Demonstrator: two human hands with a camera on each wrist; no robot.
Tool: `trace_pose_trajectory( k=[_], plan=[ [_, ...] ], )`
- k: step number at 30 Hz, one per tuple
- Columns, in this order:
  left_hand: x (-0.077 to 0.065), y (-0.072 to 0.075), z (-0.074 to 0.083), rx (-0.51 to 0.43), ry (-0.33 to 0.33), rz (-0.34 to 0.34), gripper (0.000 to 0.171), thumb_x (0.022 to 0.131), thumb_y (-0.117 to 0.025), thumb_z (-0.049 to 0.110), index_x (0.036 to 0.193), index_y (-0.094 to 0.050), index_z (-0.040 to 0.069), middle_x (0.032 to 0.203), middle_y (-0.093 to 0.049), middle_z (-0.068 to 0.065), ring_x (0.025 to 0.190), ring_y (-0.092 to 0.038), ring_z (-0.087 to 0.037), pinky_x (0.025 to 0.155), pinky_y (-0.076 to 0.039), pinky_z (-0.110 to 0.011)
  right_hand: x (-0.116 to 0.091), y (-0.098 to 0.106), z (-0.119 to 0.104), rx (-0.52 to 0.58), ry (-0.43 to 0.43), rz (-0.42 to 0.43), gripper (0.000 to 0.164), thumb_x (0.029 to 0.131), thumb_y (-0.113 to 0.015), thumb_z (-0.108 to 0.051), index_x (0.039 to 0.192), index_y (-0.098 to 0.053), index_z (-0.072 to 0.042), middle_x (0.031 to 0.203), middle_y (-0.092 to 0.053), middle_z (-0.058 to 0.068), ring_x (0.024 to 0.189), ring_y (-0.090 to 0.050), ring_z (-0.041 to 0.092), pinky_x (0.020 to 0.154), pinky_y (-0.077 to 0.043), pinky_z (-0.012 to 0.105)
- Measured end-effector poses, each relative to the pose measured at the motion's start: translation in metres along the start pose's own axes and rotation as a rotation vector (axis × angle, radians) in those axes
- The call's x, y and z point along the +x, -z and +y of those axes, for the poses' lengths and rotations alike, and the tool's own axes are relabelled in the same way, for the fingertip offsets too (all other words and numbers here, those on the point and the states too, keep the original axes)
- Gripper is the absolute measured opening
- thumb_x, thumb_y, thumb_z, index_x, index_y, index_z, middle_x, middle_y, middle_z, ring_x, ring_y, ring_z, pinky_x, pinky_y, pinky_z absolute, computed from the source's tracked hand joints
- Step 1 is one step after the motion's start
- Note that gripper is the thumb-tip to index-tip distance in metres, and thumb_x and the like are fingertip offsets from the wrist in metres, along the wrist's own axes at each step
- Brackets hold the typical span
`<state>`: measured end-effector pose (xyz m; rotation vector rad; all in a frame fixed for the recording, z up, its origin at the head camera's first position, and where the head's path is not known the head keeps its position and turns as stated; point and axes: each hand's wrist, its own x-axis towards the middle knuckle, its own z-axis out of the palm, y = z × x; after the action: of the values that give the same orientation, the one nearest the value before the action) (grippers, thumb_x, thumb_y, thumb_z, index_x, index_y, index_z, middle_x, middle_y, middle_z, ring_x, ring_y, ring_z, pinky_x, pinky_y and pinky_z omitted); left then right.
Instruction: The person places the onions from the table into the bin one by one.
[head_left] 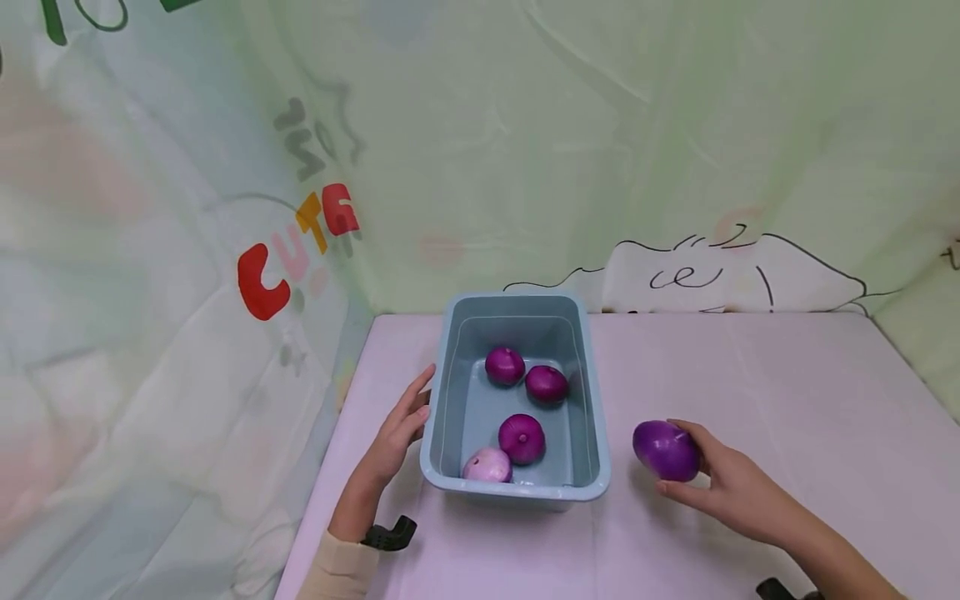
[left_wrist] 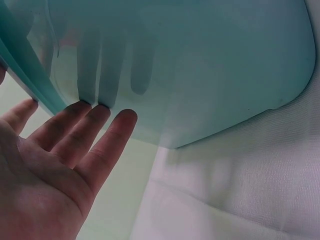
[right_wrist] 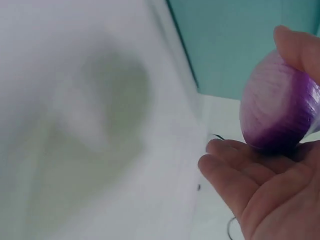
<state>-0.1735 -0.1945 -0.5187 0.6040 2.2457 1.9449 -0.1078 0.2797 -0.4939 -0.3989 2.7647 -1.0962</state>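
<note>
A purple onion (head_left: 666, 451) is held between the thumb and fingers of my right hand (head_left: 738, 492), just right of the bin. In the right wrist view the onion (right_wrist: 275, 107) shows a paler side. My left hand (head_left: 390, 442) is at the left wall of the blue-grey plastic bin (head_left: 598, 417), fingers extended. In the left wrist view the fingertips (left_wrist: 128, 117) lie right at the bin's side (left_wrist: 220, 65). Inside the bin are several onions: two dark ones (head_left: 505, 367) toward the back, another dark one (head_left: 522, 439) and a pale one (head_left: 487, 465) near the front.
The bin stands on a table with a pale pinkish cloth (head_left: 720, 375). Behind it hangs a light green curtain (head_left: 480, 150), and a printed sheet (head_left: 150, 333) with colored letters hangs at the left. Black bands (head_left: 390, 533) sit on the wrists.
</note>
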Motion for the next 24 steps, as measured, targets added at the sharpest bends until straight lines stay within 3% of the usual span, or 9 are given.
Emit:
trace_pose_trajectory(
  k=[8, 15, 24],
  plan=[
    [0.002, 0.002, 0.002, -0.046, -0.007, -0.015, 0.059, 0.111, -0.04, 0.026, 0.167, -0.023, 0.024, 0.156, -0.041, -0.025, 0.138, -0.044, -0.05, 0.1, -0.048, -0.047, 0.017, 0.034, -0.014, -0.052, -0.014, 0.047, 0.093, 0.09, -0.082, -0.042, 0.151, -0.033, 0.009, 0.136, -0.051, 0.041, 0.114, -0.059, 0.06, 0.082, -0.055, 0.062],
    [0.001, 0.001, 0.0, -0.031, 0.006, -0.003, 0.059, 0.11, -0.041, 0.026, 0.167, -0.025, 0.026, 0.156, -0.044, -0.018, 0.137, -0.048, -0.04, 0.1, -0.046, -0.051, 0.04, 0.061, -0.035, 0.03, -0.02, 0.073, 0.088, 0.095, -0.077, -0.04, 0.153, -0.031, 0.008, 0.138, -0.05, 0.036, 0.119, -0.057, 0.057, 0.083, -0.057, 0.058],
    [0.001, 0.0, -0.001, -0.027, 0.011, -0.001, 0.059, 0.11, -0.042, 0.029, 0.166, -0.025, 0.027, 0.157, -0.044, -0.016, 0.137, -0.049, -0.036, 0.101, -0.046, -0.054, 0.072, 0.078, -0.082, 0.112, 0.06, 0.054, 0.089, 0.095, -0.077, -0.041, 0.157, -0.03, 0.0, 0.142, -0.051, 0.025, 0.121, -0.059, 0.048, 0.086, -0.057, 0.052]
  ],
)
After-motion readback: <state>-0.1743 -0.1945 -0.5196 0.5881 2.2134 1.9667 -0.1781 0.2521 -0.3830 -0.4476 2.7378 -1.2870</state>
